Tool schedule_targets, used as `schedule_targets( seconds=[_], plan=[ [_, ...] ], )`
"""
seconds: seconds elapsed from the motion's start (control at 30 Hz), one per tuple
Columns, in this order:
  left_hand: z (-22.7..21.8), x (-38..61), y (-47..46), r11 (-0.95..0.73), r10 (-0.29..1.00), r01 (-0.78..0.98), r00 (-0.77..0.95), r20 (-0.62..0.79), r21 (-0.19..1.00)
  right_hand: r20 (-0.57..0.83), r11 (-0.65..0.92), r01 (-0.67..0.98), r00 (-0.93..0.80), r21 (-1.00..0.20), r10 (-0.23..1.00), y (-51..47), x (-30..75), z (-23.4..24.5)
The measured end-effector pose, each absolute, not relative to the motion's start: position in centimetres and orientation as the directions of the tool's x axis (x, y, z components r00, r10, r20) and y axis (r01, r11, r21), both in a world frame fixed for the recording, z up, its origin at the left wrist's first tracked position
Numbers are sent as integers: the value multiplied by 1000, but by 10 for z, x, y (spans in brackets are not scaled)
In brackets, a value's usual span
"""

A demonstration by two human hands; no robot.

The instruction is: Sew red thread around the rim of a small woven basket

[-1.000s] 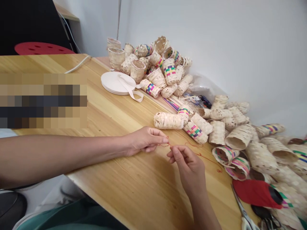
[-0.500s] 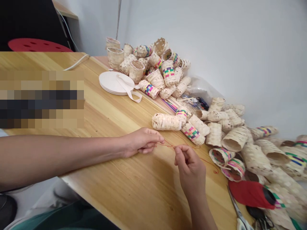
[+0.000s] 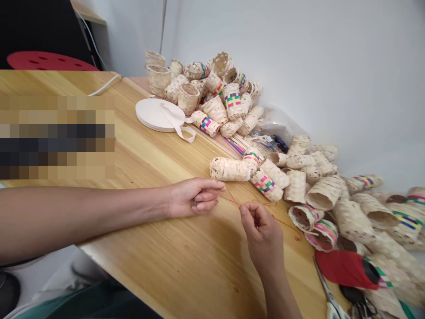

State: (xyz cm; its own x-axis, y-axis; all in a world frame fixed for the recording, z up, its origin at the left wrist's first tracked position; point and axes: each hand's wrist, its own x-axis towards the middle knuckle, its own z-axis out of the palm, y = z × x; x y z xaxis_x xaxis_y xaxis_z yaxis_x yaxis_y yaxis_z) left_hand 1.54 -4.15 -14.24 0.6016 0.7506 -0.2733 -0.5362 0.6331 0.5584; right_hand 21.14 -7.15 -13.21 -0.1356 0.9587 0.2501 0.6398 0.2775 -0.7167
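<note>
A thin red thread (image 3: 233, 200) stretches between my two hands above the wooden table. My left hand (image 3: 199, 196) has its fingers curled and pressed together, with the thread running from its fingertips. Thumb and forefinger of my right hand (image 3: 260, 226) pinch the thread close to where its strands meet. From there a loose end (image 3: 288, 224) trails over the table to a small curl on the right. Just beyond the left fingertips lies a woven basket (image 3: 229, 169) on its side.
Many small woven baskets (image 3: 323, 192) are heaped along the wall. A roll of white ribbon (image 3: 159, 116) lies at the back of the table (image 3: 159, 257). Scissors (image 3: 327, 288) and a red cone of thread (image 3: 345, 268) are at the right. A red stool (image 3: 49, 60) stands beyond the table.
My left hand has turned, so its palm side and curled fingers show more. My right hand keeps its pinch on the thread, hardly moved. The thread still spans both hands.
</note>
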Motion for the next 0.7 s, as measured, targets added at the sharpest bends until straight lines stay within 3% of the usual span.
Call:
schedule_targets(
  seconds=[0.7],
  plan=[
    [-141,15,-41,490,814,-467,548,-194,736,230,162,653,20,-740,973,-77,204,-125]
  ],
)
